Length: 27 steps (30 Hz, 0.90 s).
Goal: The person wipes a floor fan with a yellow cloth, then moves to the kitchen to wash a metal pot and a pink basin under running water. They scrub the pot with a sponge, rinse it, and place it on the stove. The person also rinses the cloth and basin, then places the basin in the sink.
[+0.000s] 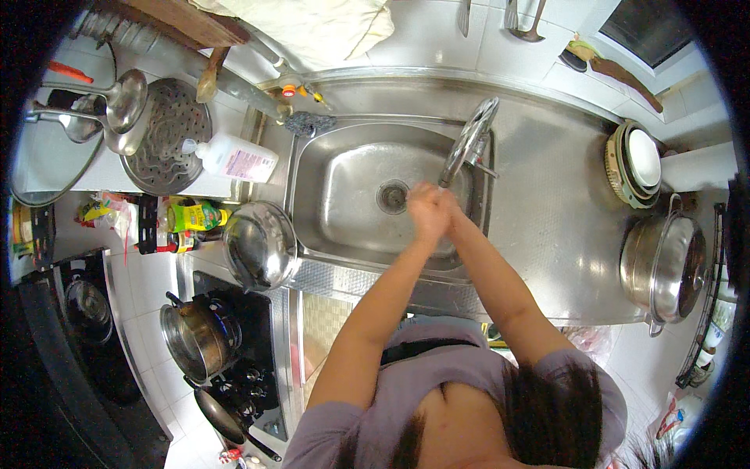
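Note:
My left hand [426, 210] and my right hand [449, 205] are pressed together under the spout of the chrome faucet [469, 140], above the right part of the stainless steel sink [351, 170]. Their fingers overlap and look blurred, so I cannot tell whether anything is between them. The sink drain [392, 196] lies just left of the hands. A dark scouring pad [310, 123] rests at the sink's upper left corner.
A metal bowl [261, 246] stands at the sink's left edge, near a white plastic bottle [243, 158]. Stacked bowls [636, 164] and a lidded steel pot [659, 267] stand at right. Another pot [196, 340] is on the stove at lower left.

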Tool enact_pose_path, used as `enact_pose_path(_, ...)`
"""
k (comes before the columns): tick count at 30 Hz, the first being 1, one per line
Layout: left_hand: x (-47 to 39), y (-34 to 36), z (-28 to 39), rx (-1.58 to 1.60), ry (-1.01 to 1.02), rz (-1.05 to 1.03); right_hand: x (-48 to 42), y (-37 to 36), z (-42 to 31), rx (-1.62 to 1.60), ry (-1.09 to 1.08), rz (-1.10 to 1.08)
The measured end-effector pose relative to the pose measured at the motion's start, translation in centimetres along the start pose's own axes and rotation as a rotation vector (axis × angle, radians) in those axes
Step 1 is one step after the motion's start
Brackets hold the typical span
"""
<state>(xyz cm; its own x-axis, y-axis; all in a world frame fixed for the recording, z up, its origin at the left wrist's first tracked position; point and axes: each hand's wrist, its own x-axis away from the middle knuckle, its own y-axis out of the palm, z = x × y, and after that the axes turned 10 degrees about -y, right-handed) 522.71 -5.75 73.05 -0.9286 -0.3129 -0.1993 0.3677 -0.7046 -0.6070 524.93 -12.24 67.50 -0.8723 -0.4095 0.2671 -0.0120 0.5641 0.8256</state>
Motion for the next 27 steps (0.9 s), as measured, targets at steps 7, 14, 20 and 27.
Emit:
enact_pose_path(7, -4.1, -0.7, -1.4, 0.82, -0.893, 0.198, 0.5, 4.3, -3.0, 0.683, -0.281, 0.239)
enact_pose_path(14, -0.6, -2.5, 2.0, 0.132, 0.058, 0.031, 1.2, 2.6, -4.3, 0.318, 0.249, 0.12)
enact_pose_path(20, -0.8, -1.6, 2.1, -0.054, 0.06, -0.021, 0.9, 1.4, -1.1, -0.059, 0.144, 0.127)
enact_pose_path(27, -1.5, -0.8, -1.2, 0.085, 0.041, 0.061, -1.8, -2.1, 0.1, -0.005, 0.199, 0.2)
